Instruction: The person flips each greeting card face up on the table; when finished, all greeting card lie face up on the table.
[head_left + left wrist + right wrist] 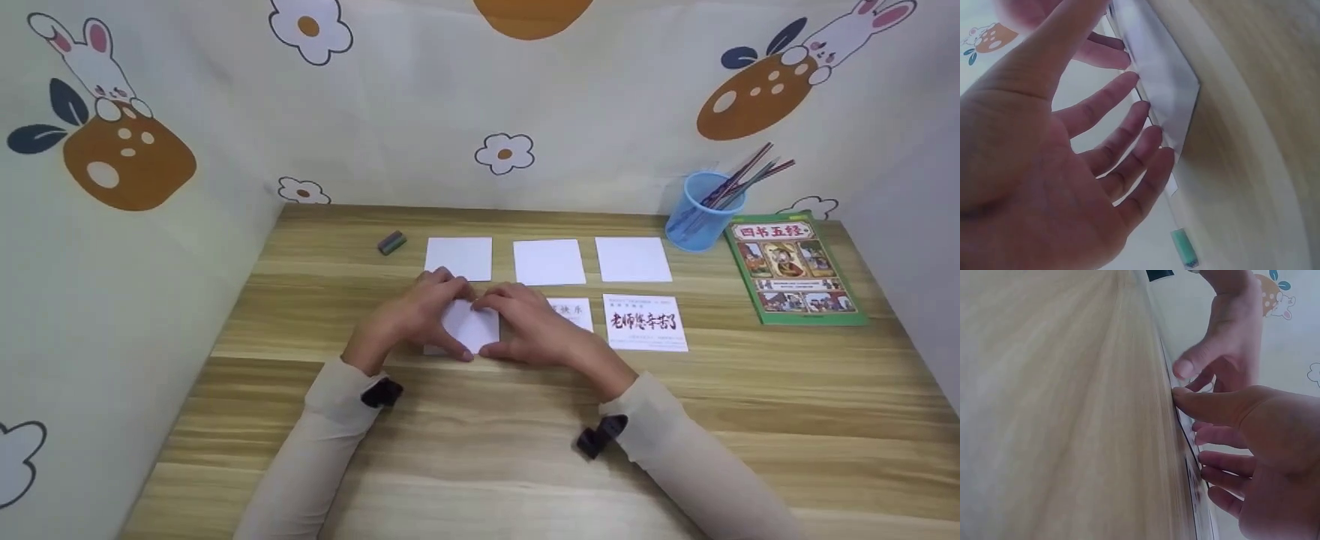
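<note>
A white square card (pixel 472 327) lies at the left of the front row, framed by both hands. My left hand (pixel 426 313) covers its left side, thumb at the near edge and loosely bent fingers along the far side; in the left wrist view its fingertips (pixel 1149 109) touch the card's edge. From the right, my right hand (pixel 536 326) lies against the card, its thumb (pixel 1196 404) at the near edge beside the left thumb. Part of a card with printed characters (pixel 574 311) shows behind the right hand; the rest is hidden.
Three blank white cards (pixel 547 262) form the back row. Rightward lies a card with bold dark lettering (pixel 645 322). A small dark green block (pixel 391 242) is at back left. A blue cup (pixel 694 217) of pencils and a green-bordered book (pixel 796 270) stand at the right.
</note>
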The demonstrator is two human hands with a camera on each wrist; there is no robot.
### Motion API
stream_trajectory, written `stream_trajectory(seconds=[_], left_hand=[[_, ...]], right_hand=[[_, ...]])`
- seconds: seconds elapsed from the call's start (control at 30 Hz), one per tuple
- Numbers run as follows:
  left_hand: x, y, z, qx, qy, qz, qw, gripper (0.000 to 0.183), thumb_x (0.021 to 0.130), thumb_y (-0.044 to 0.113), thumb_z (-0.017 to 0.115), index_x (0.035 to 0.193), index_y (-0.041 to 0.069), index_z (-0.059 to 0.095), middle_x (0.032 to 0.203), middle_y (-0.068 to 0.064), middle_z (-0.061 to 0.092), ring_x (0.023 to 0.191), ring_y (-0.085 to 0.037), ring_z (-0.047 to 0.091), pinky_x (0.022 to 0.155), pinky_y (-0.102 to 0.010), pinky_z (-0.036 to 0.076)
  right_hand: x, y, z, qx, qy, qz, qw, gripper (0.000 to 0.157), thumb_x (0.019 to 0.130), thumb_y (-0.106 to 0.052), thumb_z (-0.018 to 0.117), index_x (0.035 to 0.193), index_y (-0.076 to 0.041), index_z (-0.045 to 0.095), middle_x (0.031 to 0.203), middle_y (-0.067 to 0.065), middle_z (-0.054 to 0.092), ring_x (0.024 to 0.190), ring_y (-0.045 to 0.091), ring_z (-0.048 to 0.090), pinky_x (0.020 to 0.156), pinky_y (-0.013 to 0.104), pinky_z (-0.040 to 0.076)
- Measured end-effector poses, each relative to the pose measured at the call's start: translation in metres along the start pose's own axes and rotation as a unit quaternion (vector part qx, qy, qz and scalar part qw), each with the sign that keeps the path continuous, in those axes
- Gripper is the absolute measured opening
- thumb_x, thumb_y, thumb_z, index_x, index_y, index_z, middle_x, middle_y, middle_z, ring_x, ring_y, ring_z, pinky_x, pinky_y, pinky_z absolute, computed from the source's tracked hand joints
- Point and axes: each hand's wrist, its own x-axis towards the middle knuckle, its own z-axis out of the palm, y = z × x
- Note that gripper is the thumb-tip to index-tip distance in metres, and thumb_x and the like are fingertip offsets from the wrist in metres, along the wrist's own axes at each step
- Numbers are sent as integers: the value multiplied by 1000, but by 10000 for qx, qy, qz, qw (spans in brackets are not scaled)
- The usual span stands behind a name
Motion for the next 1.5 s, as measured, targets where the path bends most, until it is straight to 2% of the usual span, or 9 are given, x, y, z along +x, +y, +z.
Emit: stream_trajectory(seconds=[0.27, 0.5, 0.67, 0.8, 0.93, 1.03, 1.2, 1.43, 1.5], left_hand=[[-3, 3, -1, 143, -260, -386, 9988, 87, 75, 34, 102, 146, 15, 56, 140, -11, 54, 132, -31, 46, 113, -50, 51], [-2, -1, -2, 52, -180, -318, 9993, 80, 75, 35, 102, 138, 10, 58, 135, -12, 53, 127, -31, 47, 111, -47, 50], [0, -4, -4, -499, -124, -194, 9985, 73, 80, 27, 99, 133, 8, 54, 146, -16, 61, 138, -33, 56, 120, -48, 48], [4, -7, -3, -743, 215, 2, 9970, 58, 87, 20, 93, 130, 9, 55, 142, -18, 69, 136, -33, 63, 117, -49, 50], [7, -9, -5, -924, 750, 292, 9925, 42, 93, 15, 86, 126, 11, 61, 125, -14, 73, 116, -30, 68, 103, -48, 56], [9, -8, -6, -1221, 1037, 526, 9857, 31, 97, 15, 81, 124, 13, 66, 123, -9, 74, 117, -27, 69, 102, -46, 56], [12, -4, -7, -2031, 1393, 683, 9668, 21, 106, 26, 72, 123, 14, 67, 124, -6, 73, 121, -24, 72, 101, -42, 58], [12, -1, -8, -3723, 1274, 907, 9149, 46, 117, 43, 43, 123, 4, 68, 115, -17, 75, 104, -31, 75, 81, -46, 67], [13, -2, -7, -3628, 1288, 1054, 9169, 38, 116, 35, 50, 127, 4, 68, 121, -16, 73, 104, -30, 74, 83, -46, 68]], right_hand=[[0, -1, 1, 120, -57, 241, 9996, 73, 87, -34, 93, 149, -12, 62, 147, 11, 59, 136, 29, 52, 117, 52, 42], [0, -4, 2, 54, -42, 59, 10000, 73, 85, -30, 94, 149, -11, 62, 148, 12, 58, 138, 31, 50, 117, 52, 42], [2, -11, 1, -103, 429, 41, 9990, 65, 87, -28, 92, 144, -13, 67, 157, 17, 52, 147, 35, 42, 122, 57, 37], [4, -16, 1, 2, 1041, 59, 9946, 55, 94, -24, 86, 145, -15, 67, 137, 17, 62, 127, 31, 54, 108, 49, 48], [4, -17, 1, 387, 1168, 255, 9921, 64, 100, -26, 79, 157, -12, 53, 110, 7, 70, 96, 20, 65, 85, 36, 55], [5, -16, 0, 687, 1120, 424, 9904, 65, 103, -32, 75, 159, -13, 49, 103, 2, 72, 87, 14, 67, 81, 33, 57], [7, -11, -6, 1274, 1415, 518, 9803, 40, 107, -36, 69, 139, -13, 64, 98, 0, 78, 88, 11, 74, 80, 33, 60], [8, -8, -15, 2068, 1934, 581, 9573, 33, 111, -45, 59, 114, -16, 74, 101, -1, 84, 97, 11, 80, 84, 35, 63], [8, -9, -16, 2191, 1965, 535, 9542, 35, 110, -49, 61, 112, -17, 74, 102, -2, 84, 100, 12, 80, 86, 38, 64]])
